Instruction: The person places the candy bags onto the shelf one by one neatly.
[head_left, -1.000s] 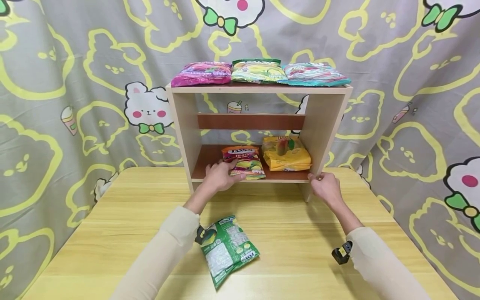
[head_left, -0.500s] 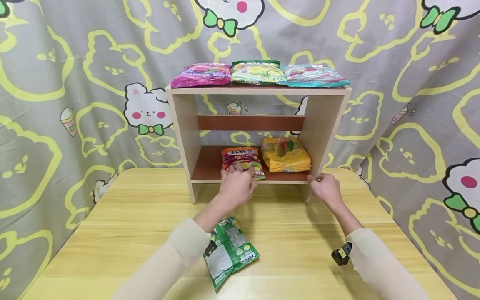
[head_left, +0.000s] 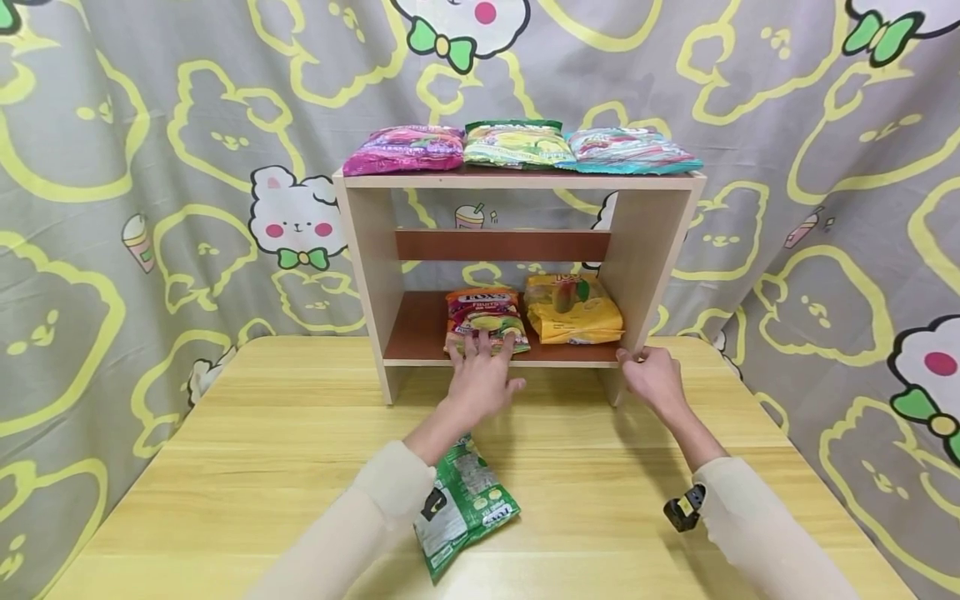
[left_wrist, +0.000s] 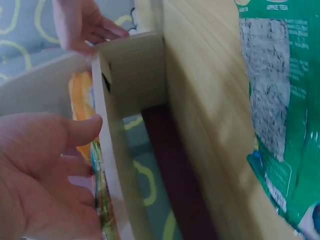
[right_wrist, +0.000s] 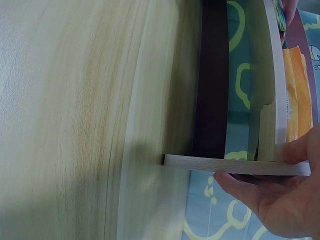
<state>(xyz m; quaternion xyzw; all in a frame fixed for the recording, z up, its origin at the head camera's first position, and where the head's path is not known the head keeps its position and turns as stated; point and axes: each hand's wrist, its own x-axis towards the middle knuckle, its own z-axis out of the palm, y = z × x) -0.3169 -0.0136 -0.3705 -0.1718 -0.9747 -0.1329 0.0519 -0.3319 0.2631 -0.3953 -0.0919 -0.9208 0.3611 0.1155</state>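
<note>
My left hand (head_left: 482, 382) rests its spread, extended fingertips on the front edge of a red and orange bag of fruit candy (head_left: 486, 315), which lies on the lower board of the small shelf unit (head_left: 502, 362). In the left wrist view the thumb of that hand (left_wrist: 55, 175) points along the board's front edge. My right hand (head_left: 654, 377) grips the unit's right side panel (head_left: 660, 258) low at the front. From the right wrist view, the thumb lies inside the panel and the fingers sit outside (right_wrist: 280, 195). A yellow candy bag (head_left: 576, 321) lies right of the red one.
On the unit's top sit a magenta bag (head_left: 408, 150), a green and yellow bag (head_left: 517, 145) and a teal bag (head_left: 630, 152). A green candy bag (head_left: 465, 508) lies on the wooden table (head_left: 585, 500), partly under my left forearm. A patterned curtain (head_left: 187, 125) hangs behind.
My left hand has shifted from the red bag's left side to its front edge, and the bag sits slightly farther back. My right hand has stayed on the side panel.
</note>
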